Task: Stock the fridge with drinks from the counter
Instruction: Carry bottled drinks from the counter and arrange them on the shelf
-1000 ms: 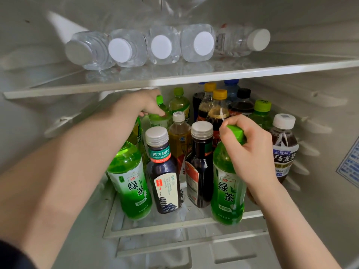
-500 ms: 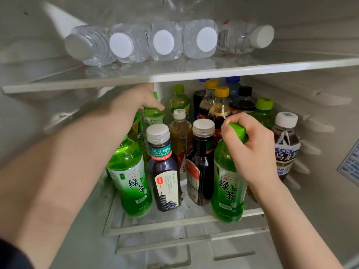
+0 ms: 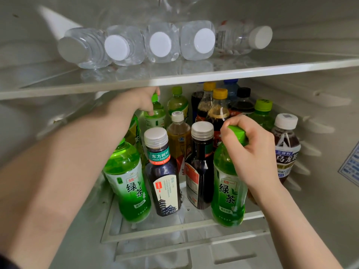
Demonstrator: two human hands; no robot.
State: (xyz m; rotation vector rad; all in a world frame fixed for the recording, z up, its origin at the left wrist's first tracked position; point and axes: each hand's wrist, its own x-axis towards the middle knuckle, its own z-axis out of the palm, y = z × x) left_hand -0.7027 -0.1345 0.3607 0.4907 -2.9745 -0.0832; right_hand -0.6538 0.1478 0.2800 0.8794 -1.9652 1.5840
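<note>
Water bottles (image 3: 161, 43) lie along the glass upper shelf (image 3: 272, 68) in the fridge (image 3: 320, 191). On the crowded lower shelf (image 3: 174, 230) the left hand (image 3: 139, 101) grips a far green bottle (image 3: 156, 115); the right hand (image 3: 252, 152) grasps a near-right tea bottle (image 3: 227, 189) by its cap (image 3: 238, 133)

Blue-and-white printed rectangular sticker (image 3: 350, 166) is sitting at far R edge, txt unreadable. Crinkled clear plastic piece (image 3: 178, 4) is hanging at top ctr.
</note>
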